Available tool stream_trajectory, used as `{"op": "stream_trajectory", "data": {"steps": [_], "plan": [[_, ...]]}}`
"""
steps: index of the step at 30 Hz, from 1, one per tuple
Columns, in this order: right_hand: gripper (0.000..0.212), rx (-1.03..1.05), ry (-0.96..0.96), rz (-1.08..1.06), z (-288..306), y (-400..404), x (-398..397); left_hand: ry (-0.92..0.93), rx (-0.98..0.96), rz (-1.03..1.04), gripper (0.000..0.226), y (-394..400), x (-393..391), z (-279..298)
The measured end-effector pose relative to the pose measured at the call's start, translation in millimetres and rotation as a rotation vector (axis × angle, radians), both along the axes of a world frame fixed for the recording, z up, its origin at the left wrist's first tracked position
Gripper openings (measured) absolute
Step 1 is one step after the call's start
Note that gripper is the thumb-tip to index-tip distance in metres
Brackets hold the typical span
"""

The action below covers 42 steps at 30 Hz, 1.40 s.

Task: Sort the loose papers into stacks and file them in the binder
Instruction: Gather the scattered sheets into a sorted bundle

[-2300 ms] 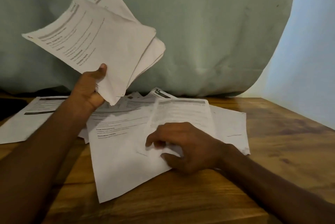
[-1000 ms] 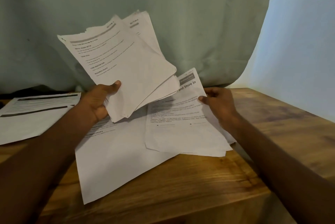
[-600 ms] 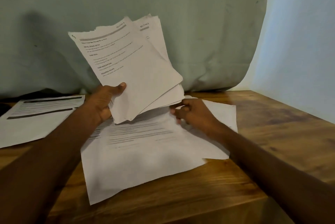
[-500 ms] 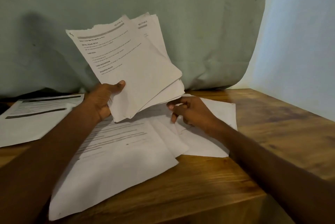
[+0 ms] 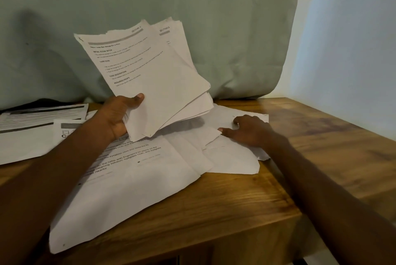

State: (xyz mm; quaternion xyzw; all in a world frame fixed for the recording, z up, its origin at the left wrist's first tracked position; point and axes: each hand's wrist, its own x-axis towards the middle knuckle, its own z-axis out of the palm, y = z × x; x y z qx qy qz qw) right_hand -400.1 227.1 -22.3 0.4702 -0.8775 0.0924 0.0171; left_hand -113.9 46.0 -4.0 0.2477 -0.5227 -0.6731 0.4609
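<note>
My left hand grips a fanned stack of printed papers by its lower corner and holds it tilted up above the wooden table. Below it lie loose papers, overlapping, with a large printed sheet nearest me. My right hand rests on the loose papers at the right of the pile, fingers spread and slightly bent; its thumb touches the corner of a small sheet. No binder is in view.
More printed sheets lie at the left of the table. A green cloth hangs behind the table and a pale wall stands at the right. The table's front edge runs close below the pile.
My right hand put down the sheet it held and has moved right onto the loose pile. The large front sheet has slid toward me. The stack in my left hand stays up.
</note>
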Motion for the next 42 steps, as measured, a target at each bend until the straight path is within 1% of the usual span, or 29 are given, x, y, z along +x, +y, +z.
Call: {"op": "stream_trajectory", "data": {"steps": [3, 5, 8, 9, 10, 11, 13, 15, 17, 18, 19, 21, 24, 25, 26, 27, 28, 29, 30, 31, 32, 33, 34, 35, 36, 38, 39, 40, 42], "plan": [[0.079, -0.133, -0.107, -0.050, 1.7, -0.9, 1.6, -0.009, 0.009, 0.000, 0.033, 1.1, -2.4, -1.5], [0.070, -0.240, -0.143, -0.122, 0.7, -0.6, 1.5, -0.011, 0.006, 0.001, 0.030, 1.0, -3.2, -2.5], [0.041, -0.434, -0.086, -0.236, -0.4, 1.4, -2.2, -0.005, 0.014, 0.012, 0.032, 0.9, -3.3, -2.3], [0.035, -0.542, -0.050, -0.256, 0.8, 3.1, -3.3, -0.002, 0.012, 0.016, 0.036, 0.0, -2.9, -2.4], [0.035, -0.675, 0.001, -0.258, 3.5, 5.3, -4.3, 0.004, 0.008, 0.019, 0.038, -0.5, -2.7, -2.2], [0.039, -0.818, 0.063, -0.229, 6.8, 8.3, -5.0, 0.009, 0.003, 0.028, 0.039, -0.8, -1.8, -2.1], [0.047, -1.045, 0.230, -0.054, 15.5, 12.4, -5.3, 0.019, -0.014, 0.050, 0.036, -2.2, -0.8, -1.4], [0.053, -1.123, 0.390, 0.179, 22.6, 13.0, 3.9, 0.024, -0.032, 0.056, 0.022, -1.9, 1.1, 1.8], [0.059, -1.064, 0.493, 0.408, 23.9, 9.5, 25.6, 0.017, -0.009, 0.054, 0.010, -0.4, 5.5, 8.1], [0.061, -0.988, 0.510, 0.536, 21.0, 7.6, 39.6, 0.020, 0.011, 0.057, 0.011, 0.0, 9.1, 11.8], [0.062, -0.884, 0.485, 0.661, 16.8, 5.5, 53.3, 0.042, 0.023, 0.055, 0.013, 0.2, 14.0, 16.0], [0.058, -0.644, 0.358, 0.832, 7.2, 3.8, 75.4, 0.138, 0.024, 0.060, 0.016, -2.9, 24.9, 23.5], [0.051, -0.331, 0.235, 0.897, -0.4, 3.0, 93.1, 0.272, 0.024, 0.103, 0.015, -9.3, 38.5, 30.4], [0.051, -0.255, 0.131, 0.899, 0.7, 3.6, 95.1, 0.274, 0.027, 0.119, 0.012, -9.3, 40.8, 31.5], [0.050, -0.244, -0.006, 0.900, 2.1, 4.4, 95.4, 0.261, 0.033, 0.132, 0.009, -8.9, 41.4, 31.7], [0.046, -0.307, -0.138, 0.892, 3.7, 4.3, 93.5, 0.240, 0.042, 0.141, 0.008, -9.1, 41.4, 31.2], [0.042, -0.415, -0.237, 0.857, 5.7, 4.5, 89.9, 0.226, 0.052, 0.144, 0.011, -8.8, 40.8, 30.0], [0.042, -0.531, -0.278, 0.803, 7.0, 2.9, 84.4, 0.213, 0.059, 0.140, 0.017, -8.5, 40.7, 28.8], [0.047, -0.621, -0.246, 0.736, 6.5, 0.3, 78.3, 0.203, 0.065, 0.135, 0.020, -9.1, 40.2, 27.0], [0.051, -0.668, -0.162, 0.651, 5.2, -2.1, 72.5, 0.192, 0.067, 0.127, 0.018, -8.5, 39.7, 25.8], [0.052, -0.668, -0.060, 0.552, 2.9, -5.8, 67.6, 0.177, 0.072, 0.120, 0.013, -8.6, 39.5, 24.3], [0.048, -0.639, 0.030, 0.450, 0.6, -9.3, 63.4, 0.160, 0.080, 0.114, 0.008, -8.1, 39.7, 23.8], [0.041, -0.591, 0.079, 0.351, -1.3, -11.9, 60.1, 0.142, 0.087, 0.110, 0.007, -8.8, 39.3, 23.1], [0.038, -0.533, 0.078, 0.274, -3.4, -14.1, 57.3, 0.124, 0.087, 0.113, 0.008, -9.0, 39.0, 22.5], [0.042, -0.462, 0.048, 0.221, -5.8, -16.6, 54.9, 0.107, 0.082, 0.119, 0.010, -9.8, 38.1, 22.2], [0.063, -0.305, -0.030, 0.171, -9.4, -18.4, 53.4, 0.082, 0.066, 0.138, 0.013, -8.9, 37.1, 24.0], [0.070, -0.260, -0.049, 0.163, -10.9, -19.0, 53.9, 0.073, 0.064, 0.139, 0.013, -6.9, 35.8, 24.7], [0.073, -0.238, -0.070, 0.157, -12.1, -19.8, 54.1, 0.068, 0.064, 0.145, 0.013, -6.5, 34.5, 24.1], [0.070, -0.297, -0.164, 0.147, -11.2, -21.6, 54.6, 0.038, 0.048, 0.163, 0.015, -6.0, 33.3, 24.3]]}}
